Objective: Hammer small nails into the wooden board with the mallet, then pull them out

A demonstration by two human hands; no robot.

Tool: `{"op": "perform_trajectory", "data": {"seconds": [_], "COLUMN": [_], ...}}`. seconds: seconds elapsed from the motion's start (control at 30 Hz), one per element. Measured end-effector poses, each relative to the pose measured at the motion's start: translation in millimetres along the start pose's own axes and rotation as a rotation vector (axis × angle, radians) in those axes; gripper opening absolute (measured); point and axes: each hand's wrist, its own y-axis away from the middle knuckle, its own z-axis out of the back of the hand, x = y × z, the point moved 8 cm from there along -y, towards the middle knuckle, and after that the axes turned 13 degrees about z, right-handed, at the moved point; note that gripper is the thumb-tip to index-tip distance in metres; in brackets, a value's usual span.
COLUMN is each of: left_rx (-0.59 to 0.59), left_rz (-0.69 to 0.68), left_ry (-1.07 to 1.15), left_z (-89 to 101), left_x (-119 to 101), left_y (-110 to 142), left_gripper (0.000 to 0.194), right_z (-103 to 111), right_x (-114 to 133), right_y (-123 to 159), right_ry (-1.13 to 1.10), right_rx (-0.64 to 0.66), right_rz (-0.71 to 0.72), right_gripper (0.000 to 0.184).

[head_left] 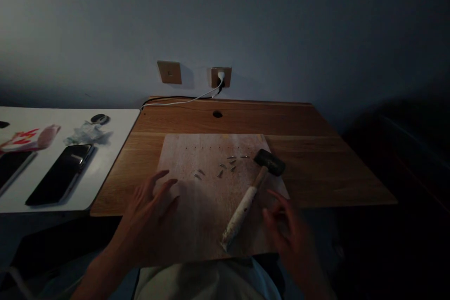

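Observation:
A pale wooden board (200, 215) lies over the front of the desk, with a row of small dark holes or marks along its far side. Several loose screws or nails (223, 167) are scattered on it; they are too small to name surely. On the board's right side rests a mallet (242, 208), its dark head at the far right and its worn whitish handle slanting towards me. My left hand (153, 201) is over the board's left edge, fingers apart and holding nothing. Close to the mallet's right, my right hand (284, 225) has its fingers apart and loosely curved, with nothing in it.
The wooden desk (316, 173) stands against the wall, with a cable hole at the back. Cables (183, 100) run to a wall socket (227, 77). At left, a white table (116, 150) bears a phone (61, 173), a crumpled plastic wrapper (87, 133) and a red-and-white packet (33, 138).

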Motion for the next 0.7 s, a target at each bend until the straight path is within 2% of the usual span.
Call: {"op": "perform_trajectory", "data": {"seconds": [0.07,0.13,0.27,0.43,0.53,0.6,0.63,0.7], "left_rx": [0.086,0.14,0.201,0.246,0.277,0.284,0.283,0.268], "left_rz": [-0.141,-0.267,-0.408,-0.507,-0.584,-0.64,-0.664,-0.699], "left_ry": [0.013,0.013,-0.009,-0.014,0.012,0.04,0.056,0.092], "left_z": [-17.6,-35.1,-62.6,-78.1,-86.9,-93.3,-96.3,-100.9], "left_x": [-20,-37,-65,-103,-130,-147,-155,-166], "left_y": [-11,-20,-36,-58,-72,-83,-89,-101], "left_gripper": [0.048,0.059,0.069,0.071,0.07,0.069,0.068,0.062], "right_z": [-24,-36,-41,-36,-23,-19,-21,-33], "right_x": [11,15,19,13,1,-15,-21,-29], "right_y": [-5,-11,-28,-25,-5,15,25,42], "right_ry": [-0.091,-0.086,-0.055,-0.179,-0.463,-0.679,-0.769,-0.898], "right_rx": [0.218,0.359,0.433,0.335,0.077,-0.104,-0.13,-0.043], "right_rz": [0.004,0.011,0.013,-0.156,-0.332,-0.502,-0.591,-0.729], "right_gripper": [0.053,0.055,0.049,0.041,0.041,0.06,0.068,0.071]}}
